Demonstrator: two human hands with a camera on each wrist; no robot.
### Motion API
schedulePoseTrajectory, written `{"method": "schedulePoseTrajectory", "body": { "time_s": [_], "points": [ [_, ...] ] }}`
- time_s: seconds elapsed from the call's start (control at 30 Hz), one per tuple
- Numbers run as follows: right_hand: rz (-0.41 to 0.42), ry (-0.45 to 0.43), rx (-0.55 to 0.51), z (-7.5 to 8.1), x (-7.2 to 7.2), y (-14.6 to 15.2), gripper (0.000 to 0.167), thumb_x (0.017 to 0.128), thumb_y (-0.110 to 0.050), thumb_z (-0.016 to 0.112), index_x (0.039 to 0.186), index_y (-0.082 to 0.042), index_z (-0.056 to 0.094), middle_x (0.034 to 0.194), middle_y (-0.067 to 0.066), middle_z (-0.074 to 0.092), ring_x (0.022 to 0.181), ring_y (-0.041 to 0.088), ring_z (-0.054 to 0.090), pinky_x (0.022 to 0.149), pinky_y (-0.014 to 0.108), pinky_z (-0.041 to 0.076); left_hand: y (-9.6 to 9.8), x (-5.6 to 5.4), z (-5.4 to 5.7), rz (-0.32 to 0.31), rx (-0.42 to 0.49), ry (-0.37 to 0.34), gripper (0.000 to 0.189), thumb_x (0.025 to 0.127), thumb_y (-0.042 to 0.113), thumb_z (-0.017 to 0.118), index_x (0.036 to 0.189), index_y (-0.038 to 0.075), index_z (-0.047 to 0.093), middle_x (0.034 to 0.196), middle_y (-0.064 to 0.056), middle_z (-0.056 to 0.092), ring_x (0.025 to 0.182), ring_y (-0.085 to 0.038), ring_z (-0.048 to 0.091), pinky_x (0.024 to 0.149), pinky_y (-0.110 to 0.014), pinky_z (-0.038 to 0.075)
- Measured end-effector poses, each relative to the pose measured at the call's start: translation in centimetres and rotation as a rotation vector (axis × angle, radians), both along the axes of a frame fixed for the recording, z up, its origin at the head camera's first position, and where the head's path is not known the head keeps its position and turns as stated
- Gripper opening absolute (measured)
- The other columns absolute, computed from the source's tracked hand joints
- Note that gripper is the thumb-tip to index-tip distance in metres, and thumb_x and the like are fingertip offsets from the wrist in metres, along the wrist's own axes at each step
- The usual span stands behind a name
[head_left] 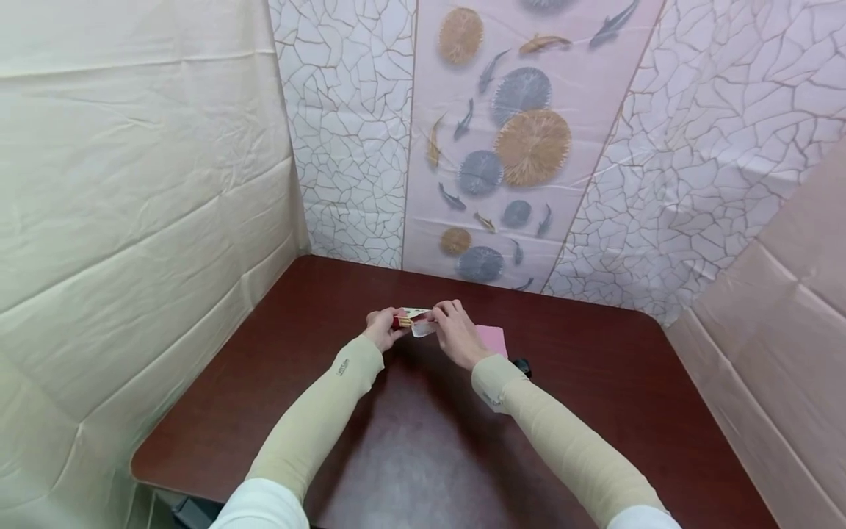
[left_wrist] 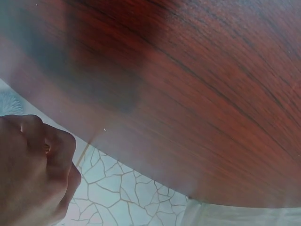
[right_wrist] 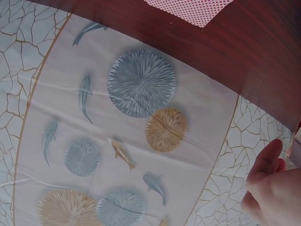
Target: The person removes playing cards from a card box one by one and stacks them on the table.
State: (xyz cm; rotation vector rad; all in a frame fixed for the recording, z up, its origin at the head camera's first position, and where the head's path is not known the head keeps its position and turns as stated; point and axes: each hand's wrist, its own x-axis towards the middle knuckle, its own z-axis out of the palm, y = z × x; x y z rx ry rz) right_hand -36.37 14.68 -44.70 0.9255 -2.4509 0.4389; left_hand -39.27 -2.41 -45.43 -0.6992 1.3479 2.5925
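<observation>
Over the middle of the table, my left hand (head_left: 381, 329) grips a small red-and-yellow item (head_left: 402, 322); its exact kind is too small to tell. Beside it is a thin white, partly see-through packet (head_left: 423, 328), which my right hand (head_left: 454, 335) pinches at its right side. In the left wrist view the left hand (left_wrist: 35, 169) has curled fingers, with a tiny orange bit showing between them. From the right wrist, the right hand (right_wrist: 273, 183) appears at the right edge with its fingers bent, next to the packet's pale edge (right_wrist: 295, 149).
A pink patterned sheet (head_left: 491, 339) lies on the dark red-brown table (head_left: 410, 441) just right of the right hand. A small black object (head_left: 522, 366) sits by the right forearm. Cloth-covered walls (head_left: 357, 147) stand behind and on both sides of the table.
</observation>
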Motion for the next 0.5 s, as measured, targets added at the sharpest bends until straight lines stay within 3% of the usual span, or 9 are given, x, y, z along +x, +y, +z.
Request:
{"method": "schedulePoseTrajectory", "body": {
  "time_s": [0.13,0.27,0.37,0.5],
  "points": [
    [0.002,0.006,-0.029,0.1,0.2,0.1,0.009,0.085,0.002,0.064,0.091,-0.005,0.062,0.1,0.01,0.061,0.097,0.028,0.053,0.086,0.04,0.05,-0.1,0.1,0.2,0.001,-0.026,0.001,0.044,0.091,-0.005,0.042,0.134,-0.01,0.045,0.139,-0.024,0.048,0.121,-0.03,0.052,0.104,-0.045,0.047],
    [-0.018,-0.032,-0.049,0.1,0.6,0.0,0.018,0.082,-0.001,0.066,0.099,-0.006,0.065,0.102,0.01,0.061,0.099,0.027,0.055,0.084,0.042,0.053,0.0,0.2,0.4,-0.002,-0.034,0.004,0.043,0.091,-0.005,0.043,0.133,-0.01,0.045,0.138,-0.023,0.047,0.119,-0.029,0.053,0.104,-0.045,0.046],
    [-0.03,-0.085,-0.062,0.1,0.9,-0.1,0.022,0.083,-0.014,0.068,0.104,-0.007,0.068,0.106,0.013,0.059,0.101,0.028,0.054,0.083,0.044,0.053,0.0,0.2,0.3,0.001,-0.036,0.006,0.039,0.091,-0.005,0.042,0.13,-0.011,0.046,0.134,-0.022,0.049,0.115,-0.028,0.053,0.104,-0.045,0.046],
    [-0.058,-0.181,-0.086,0.0,1.1,-0.3,0.031,0.085,-0.038,0.071,0.093,-0.009,0.066,0.107,0.012,0.057,0.097,0.025,0.052,0.081,0.04,0.052,0.0,0.2,0.2,0.01,-0.047,0.001,0.036,0.095,-0.001,0.041,0.129,-0.011,0.047,0.13,-0.022,0.051,0.116,-0.029,0.054,0.104,-0.045,0.047]
  ]
}}
